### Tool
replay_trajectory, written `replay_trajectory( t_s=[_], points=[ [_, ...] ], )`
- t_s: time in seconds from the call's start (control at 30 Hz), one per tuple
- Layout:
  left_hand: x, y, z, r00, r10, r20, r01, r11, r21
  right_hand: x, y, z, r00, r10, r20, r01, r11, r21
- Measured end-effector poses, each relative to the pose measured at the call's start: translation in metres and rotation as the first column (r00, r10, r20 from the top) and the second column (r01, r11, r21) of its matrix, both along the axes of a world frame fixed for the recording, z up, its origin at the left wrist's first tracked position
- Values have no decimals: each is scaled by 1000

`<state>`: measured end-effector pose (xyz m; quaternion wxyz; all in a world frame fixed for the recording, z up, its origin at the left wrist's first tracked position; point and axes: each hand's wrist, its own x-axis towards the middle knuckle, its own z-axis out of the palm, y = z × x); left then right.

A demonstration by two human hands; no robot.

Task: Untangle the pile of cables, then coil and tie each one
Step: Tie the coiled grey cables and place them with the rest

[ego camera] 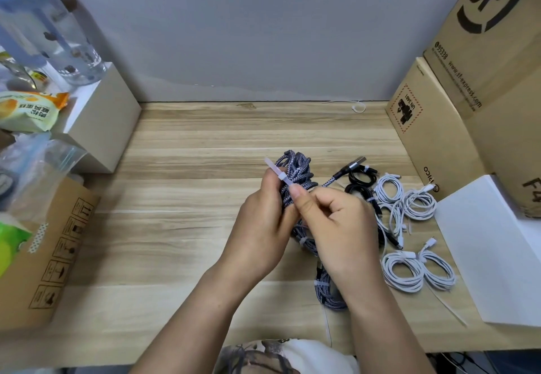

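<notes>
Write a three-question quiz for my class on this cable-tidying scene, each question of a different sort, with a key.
1. True or false: the left hand grips the grey braided cable bundle.
2. Multiple choice: the right hand pinches
A. a black cable
B. the white zip tie
C. the cardboard box
3. Fill in: the coiled white cables lie on the wooden desk to the person's ____ side.

Key: 1 true; 2 B; 3 right.
</notes>
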<state>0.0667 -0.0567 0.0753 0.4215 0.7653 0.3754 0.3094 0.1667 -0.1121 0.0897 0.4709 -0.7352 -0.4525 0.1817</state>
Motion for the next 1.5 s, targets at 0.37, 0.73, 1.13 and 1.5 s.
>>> replay_trajectory(
  t_s=[0.37,0.73,1.13,1.5],
  points=[
    [4,-8,-6,993,-50,-103,62,991,115,7,21,8,946,-2,324,-40,992,122],
    [5,8,-17,992,-129,2,128,981,-145,-10,12,12,897,342,-281,-210,887,412],
    [6,2,9,930,-40,365,245,807,-537,2,8,8,628,613,-480,-232,736,636],
    [-1,1,10,889,-108,445,395,671,-627,11,16,3,360,631,-688,76,715,695]
  ],
)
